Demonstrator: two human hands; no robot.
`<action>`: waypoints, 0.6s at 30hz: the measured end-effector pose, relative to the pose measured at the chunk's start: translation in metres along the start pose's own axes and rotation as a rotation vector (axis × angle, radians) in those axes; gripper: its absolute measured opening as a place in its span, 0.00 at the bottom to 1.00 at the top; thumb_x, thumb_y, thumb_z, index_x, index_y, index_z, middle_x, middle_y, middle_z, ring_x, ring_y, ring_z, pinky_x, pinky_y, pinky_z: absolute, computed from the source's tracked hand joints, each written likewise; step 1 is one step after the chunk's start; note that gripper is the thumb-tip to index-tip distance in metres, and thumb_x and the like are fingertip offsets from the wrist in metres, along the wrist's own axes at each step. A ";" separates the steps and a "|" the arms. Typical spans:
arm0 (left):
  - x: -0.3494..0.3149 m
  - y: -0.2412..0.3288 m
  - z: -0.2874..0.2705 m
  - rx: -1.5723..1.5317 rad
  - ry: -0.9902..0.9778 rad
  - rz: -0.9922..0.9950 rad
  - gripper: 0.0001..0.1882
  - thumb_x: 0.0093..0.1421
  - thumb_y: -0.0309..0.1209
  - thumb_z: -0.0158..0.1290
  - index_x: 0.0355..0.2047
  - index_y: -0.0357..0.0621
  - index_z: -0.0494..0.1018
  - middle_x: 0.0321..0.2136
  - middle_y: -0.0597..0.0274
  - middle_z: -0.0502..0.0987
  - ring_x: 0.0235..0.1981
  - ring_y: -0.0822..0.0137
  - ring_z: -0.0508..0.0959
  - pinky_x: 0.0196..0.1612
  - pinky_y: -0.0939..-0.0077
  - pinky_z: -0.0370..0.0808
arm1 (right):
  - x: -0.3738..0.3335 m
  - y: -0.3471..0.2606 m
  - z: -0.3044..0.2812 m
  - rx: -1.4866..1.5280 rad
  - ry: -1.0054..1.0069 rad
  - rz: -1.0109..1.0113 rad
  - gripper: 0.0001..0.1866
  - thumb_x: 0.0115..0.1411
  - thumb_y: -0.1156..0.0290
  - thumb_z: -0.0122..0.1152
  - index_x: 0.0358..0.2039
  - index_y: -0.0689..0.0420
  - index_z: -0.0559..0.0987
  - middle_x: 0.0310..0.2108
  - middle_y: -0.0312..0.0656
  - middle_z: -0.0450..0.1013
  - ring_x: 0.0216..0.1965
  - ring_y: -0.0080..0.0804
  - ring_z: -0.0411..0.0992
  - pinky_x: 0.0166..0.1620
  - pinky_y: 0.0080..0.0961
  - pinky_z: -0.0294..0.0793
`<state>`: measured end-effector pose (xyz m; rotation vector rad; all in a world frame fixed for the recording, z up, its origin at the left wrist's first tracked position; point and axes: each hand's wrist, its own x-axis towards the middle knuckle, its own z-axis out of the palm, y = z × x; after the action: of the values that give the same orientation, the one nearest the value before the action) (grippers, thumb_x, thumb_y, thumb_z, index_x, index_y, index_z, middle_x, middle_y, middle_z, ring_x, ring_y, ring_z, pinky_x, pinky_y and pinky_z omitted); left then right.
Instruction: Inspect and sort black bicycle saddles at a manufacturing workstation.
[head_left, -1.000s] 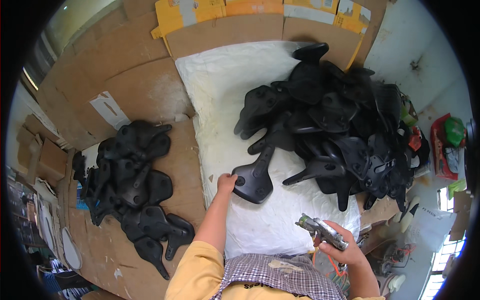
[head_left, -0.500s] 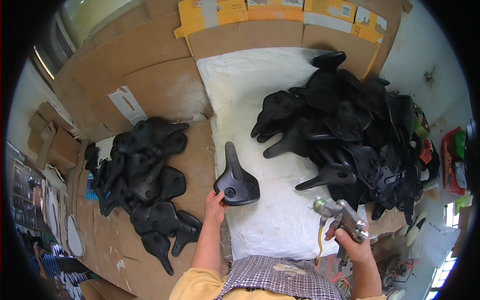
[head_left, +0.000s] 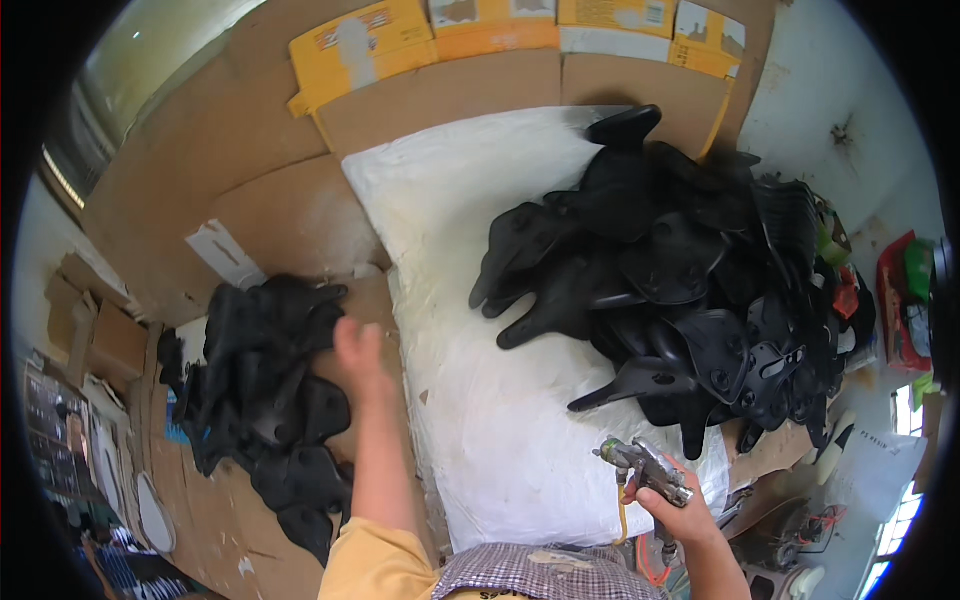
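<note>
My left hand is blurred by motion at the right edge of the left pile of black bicycle saddle shells. Its fingers are smeared, and no shell can be made out in it. My right hand is wrapped round a metal spray gun, its nozzle pointing left. A yellow hose hangs below the gun. Beyond the gun, a larger heap of black saddle shells covers the right side of the white sheet.
Brown cardboard lines the back and left, with yellow box pieces along the top. A cardboard box stands at far left. To the right are a red bin and shoes near the floor.
My left hand has moved left and away from me, from the white sheet to the left pile; the saddle shell it held is gone from the sheet. The spray gun has shifted slightly down and left.
</note>
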<state>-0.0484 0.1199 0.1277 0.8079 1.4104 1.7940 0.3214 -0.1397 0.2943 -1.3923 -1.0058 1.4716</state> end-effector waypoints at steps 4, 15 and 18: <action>-0.028 -0.059 0.129 0.793 -0.456 0.541 0.42 0.44 0.33 0.65 0.59 0.44 0.59 0.57 0.49 0.62 0.59 0.47 0.61 0.61 0.57 0.58 | 0.024 0.016 -0.008 0.033 0.026 -0.005 0.23 0.56 0.70 0.64 0.50 0.65 0.71 0.33 0.37 0.73 0.34 0.22 0.72 0.41 0.21 0.72; 0.006 -0.085 0.249 0.955 -0.638 0.783 0.28 0.42 0.28 0.62 0.47 0.44 0.70 0.48 0.48 0.74 0.48 0.43 0.72 0.49 0.58 0.71 | 0.067 0.031 -0.039 -0.050 0.011 0.103 0.28 0.55 0.67 0.67 0.54 0.63 0.70 0.35 0.36 0.74 0.37 0.19 0.70 0.43 0.19 0.69; 0.023 -0.069 0.223 0.790 -0.653 0.543 0.21 0.45 0.27 0.59 0.42 0.40 0.72 0.41 0.49 0.77 0.43 0.46 0.76 0.46 0.59 0.73 | 0.069 0.030 -0.038 -0.081 -0.024 0.062 0.28 0.55 0.66 0.67 0.54 0.63 0.70 0.35 0.36 0.74 0.37 0.20 0.70 0.43 0.19 0.69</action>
<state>0.1310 0.2691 0.1086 2.1223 1.4957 1.0541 0.3562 -0.0835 0.2420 -1.4781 -1.0560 1.5111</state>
